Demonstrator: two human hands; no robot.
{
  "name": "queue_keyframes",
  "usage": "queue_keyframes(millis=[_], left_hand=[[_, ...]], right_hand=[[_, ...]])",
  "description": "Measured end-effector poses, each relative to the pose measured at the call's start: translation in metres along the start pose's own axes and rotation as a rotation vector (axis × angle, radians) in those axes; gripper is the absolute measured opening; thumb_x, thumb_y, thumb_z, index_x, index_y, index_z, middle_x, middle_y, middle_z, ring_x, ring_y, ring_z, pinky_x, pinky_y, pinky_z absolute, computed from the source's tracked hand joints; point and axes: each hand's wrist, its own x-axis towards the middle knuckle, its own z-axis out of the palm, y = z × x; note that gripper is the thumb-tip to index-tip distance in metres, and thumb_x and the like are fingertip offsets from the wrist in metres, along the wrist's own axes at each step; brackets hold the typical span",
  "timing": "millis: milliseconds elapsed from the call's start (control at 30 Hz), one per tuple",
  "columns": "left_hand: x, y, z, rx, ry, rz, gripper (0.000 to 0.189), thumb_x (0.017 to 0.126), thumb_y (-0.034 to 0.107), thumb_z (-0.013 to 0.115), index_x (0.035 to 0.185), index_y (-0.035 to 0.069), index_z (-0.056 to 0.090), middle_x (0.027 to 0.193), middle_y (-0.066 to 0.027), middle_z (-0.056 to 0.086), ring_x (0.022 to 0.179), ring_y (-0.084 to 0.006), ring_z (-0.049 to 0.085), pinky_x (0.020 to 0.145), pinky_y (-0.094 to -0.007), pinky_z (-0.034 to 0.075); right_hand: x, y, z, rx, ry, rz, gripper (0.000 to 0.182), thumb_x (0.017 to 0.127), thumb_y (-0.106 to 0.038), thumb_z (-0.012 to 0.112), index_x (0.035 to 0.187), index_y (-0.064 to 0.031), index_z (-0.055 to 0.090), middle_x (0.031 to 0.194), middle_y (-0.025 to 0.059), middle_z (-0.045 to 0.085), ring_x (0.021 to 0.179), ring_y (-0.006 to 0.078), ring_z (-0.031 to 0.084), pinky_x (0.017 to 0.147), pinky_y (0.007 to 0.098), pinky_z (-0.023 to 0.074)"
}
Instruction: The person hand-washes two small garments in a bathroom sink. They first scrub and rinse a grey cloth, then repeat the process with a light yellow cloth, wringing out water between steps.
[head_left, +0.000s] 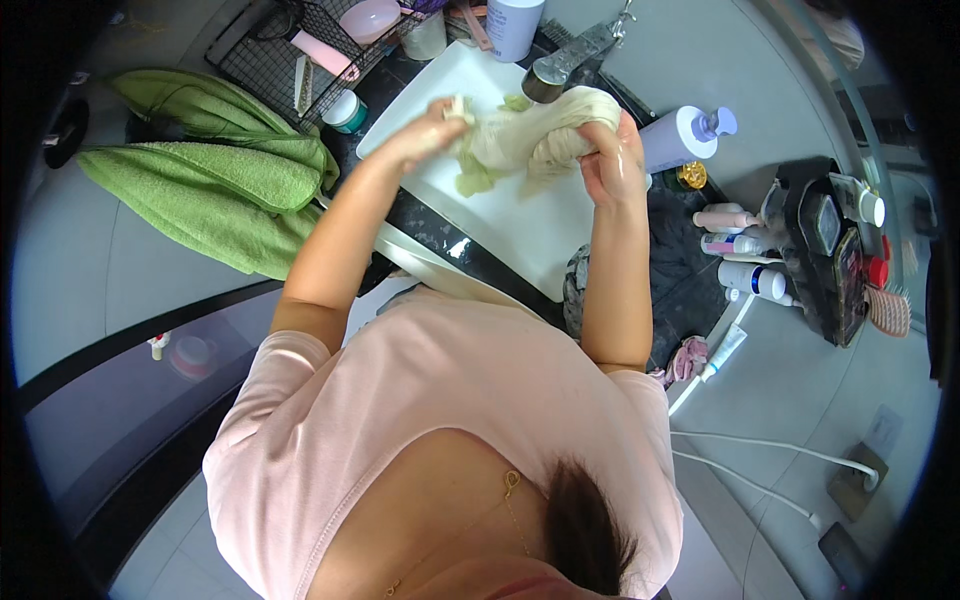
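Observation:
A wet, cream-coloured cloth (525, 139) is stretched between my two hands over a white rectangular washbasin (517, 232). My left hand (435, 135), somewhat blurred, grips a bunched end of it on the left. On the right, my right hand (615, 157) is closed around the thicker, folded part, close to the dark tap (551, 71). Thin yellow-green fabric (476, 176) hangs below the cloth near my left hand; whether it belongs to the same piece, I cannot tell.
Green towels (225, 172) hang left of the basin, below a black wire basket (247, 45). A teal-and-white jar (345, 112) stands by the basin. A lilac pump bottle (679, 135) is beside my right hand, with dark fabric (682, 262) and several toiletries farther right.

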Motion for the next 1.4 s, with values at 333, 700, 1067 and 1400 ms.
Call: queue_keyframes(millis=[333,700,1067,1400], left_hand=[[0.046,-0.050,0.064,-0.012,-0.484,0.307,0.076,0.082,0.066,0.039,0.141,0.021,0.026,0.142,-0.0110,0.033,0.129,-0.0320,0.032,0.101,-0.0548,0.028],[0.018,-0.022,0.056,-1.450,-0.379,-0.191,0.046,0.088,0.030,0.040,0.125,0.004,0.047,0.126,-0.0151,0.051,0.116,-0.0282,0.050,0.100,-0.0467,0.038],[0.017,-0.019,0.048,-1.549,-0.735,-0.113,0.060,0.087,0.048,0.035,0.131,0.009,0.044,0.130,-0.0119,0.049,0.117,-0.0311,0.049,0.101,-0.0475,0.035],[0.031,-0.032,0.026,-0.932,-0.408,-0.532,0.101,0.067,0.086,0.028,0.141,0.017,0.029,0.141,-0.0128,0.035,0.130,-0.0348,0.030,0.102,-0.0602,0.022]], right_hand=[[-0.040,-0.012,0.056,-0.206,-0.376,0.035,0.045,0.065,0.003,0.059,0.109,-0.0006,0.050,0.097,0.0038,0.057,0.088,0.0104,0.055,0.077,0.0253,0.0463],[-0.002,0.004,-0.051,0.162,0.031,0.060,0.046,0.083,-0.017,0.063,0.122,-0.0022,0.045,0.115,0.0110,0.056,0.103,0.0241,0.057,0.090,0.0384,0.0458],[0.024,0.100,-0.041,0.542,-0.128,0.595,0.064,0.081,-0.059,0.054,0.120,-0.0079,0.053,0.119,0.0106,0.057,0.106,0.0248,0.057,0.091,0.0432,0.0472],[0.037,0.075,-0.028,-0.015,0.009,-0.013,0.043,0.079,-0.022,0.065,0.114,-0.0030,0.051,0.101,0.0101,0.060,0.093,0.0201,0.059,0.083,0.0355,0.0485]])
